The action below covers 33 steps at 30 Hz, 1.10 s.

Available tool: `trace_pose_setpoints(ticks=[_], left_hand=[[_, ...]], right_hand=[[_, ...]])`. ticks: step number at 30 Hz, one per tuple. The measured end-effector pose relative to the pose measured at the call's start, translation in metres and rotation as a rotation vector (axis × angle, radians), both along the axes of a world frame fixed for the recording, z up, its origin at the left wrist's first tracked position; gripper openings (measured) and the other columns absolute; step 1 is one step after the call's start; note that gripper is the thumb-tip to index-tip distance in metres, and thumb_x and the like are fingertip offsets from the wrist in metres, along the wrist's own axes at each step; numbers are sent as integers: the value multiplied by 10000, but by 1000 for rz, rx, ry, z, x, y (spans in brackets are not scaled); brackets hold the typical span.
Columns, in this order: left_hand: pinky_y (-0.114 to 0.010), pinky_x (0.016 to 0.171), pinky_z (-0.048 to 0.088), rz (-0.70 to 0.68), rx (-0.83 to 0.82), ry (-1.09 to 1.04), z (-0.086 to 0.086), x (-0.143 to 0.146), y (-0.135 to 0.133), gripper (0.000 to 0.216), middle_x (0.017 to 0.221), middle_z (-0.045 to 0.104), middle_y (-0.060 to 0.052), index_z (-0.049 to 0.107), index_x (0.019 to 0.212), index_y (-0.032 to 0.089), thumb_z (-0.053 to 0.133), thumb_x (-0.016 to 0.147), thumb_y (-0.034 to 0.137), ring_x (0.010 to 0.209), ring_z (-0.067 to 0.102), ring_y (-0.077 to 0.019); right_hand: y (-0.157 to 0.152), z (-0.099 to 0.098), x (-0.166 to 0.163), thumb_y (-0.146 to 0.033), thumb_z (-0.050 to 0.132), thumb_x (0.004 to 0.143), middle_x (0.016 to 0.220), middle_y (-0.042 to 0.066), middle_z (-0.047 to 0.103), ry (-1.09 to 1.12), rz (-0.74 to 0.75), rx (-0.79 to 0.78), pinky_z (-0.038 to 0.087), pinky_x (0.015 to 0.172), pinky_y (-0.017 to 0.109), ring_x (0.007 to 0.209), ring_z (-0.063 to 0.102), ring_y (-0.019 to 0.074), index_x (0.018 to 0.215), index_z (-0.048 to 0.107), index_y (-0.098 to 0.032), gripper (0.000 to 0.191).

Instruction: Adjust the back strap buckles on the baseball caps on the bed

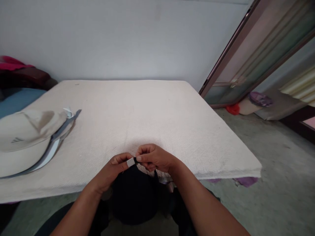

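Observation:
A black cap hangs below my hands, just off the front edge of the bed-like surface. My left hand is closed, with its thumb pressed on a small light-grey rectangular piece that looks like a strap buckle. Right beside it, my right hand pinches a short black strap end between thumb and finger. The two hands nearly touch. Part of the strap runs down from under my right hand to the cap. How far it passes through the buckle is hidden by the fingers.
Stacked caps lie at the left, a beige cap on top and grey and white brims below. A blue seat stands beyond them. Behind is a white wall; a sliding door is at right, above the concrete floor.

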<state>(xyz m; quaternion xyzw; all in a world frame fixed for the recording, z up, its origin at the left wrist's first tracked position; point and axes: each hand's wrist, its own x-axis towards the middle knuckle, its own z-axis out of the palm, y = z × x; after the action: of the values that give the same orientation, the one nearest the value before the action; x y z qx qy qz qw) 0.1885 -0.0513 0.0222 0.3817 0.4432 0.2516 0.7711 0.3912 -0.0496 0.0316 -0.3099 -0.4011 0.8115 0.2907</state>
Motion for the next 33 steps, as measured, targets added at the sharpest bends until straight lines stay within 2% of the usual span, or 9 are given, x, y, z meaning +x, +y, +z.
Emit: trace_pose_setpoints(ticks=[7,17,22,27,33], left_hand=[[-181,501,355,-27,1,12,0,0,0,220,652,633,14,658,882,198,714,710,323,514,513,-81],[-174,511,320,-114,44,55,-3,-1,1,163,648,613,32,696,837,205,706,713,311,532,464,-68],[-181,521,326,-105,77,88,-5,-2,2,229,670,638,21,709,870,204,714,693,350,544,469,-77],[-191,537,363,-52,31,52,-3,-2,0,277,703,678,2,710,879,197,742,651,351,563,517,-93],[-204,574,403,-21,-18,9,-3,-1,0,282,760,713,-20,700,941,199,723,681,304,608,572,-113]], right_hand=[[0,0,1,-252,654,756,498,-78,460,21,30,5,182,350,163,367,290,20,774,545,-152,149],[1,1,5,-226,675,722,483,-80,439,-109,82,66,232,367,156,392,347,28,773,569,-143,143],[1,1,4,-229,676,722,484,-79,442,-106,77,54,230,361,151,392,345,27,776,568,-140,149],[1,-2,4,-265,662,750,499,-71,473,-36,72,21,213,353,153,383,335,24,790,560,-143,164],[1,-4,3,-245,644,770,515,-64,486,2,64,40,229,358,154,392,351,28,821,564,-142,139]])
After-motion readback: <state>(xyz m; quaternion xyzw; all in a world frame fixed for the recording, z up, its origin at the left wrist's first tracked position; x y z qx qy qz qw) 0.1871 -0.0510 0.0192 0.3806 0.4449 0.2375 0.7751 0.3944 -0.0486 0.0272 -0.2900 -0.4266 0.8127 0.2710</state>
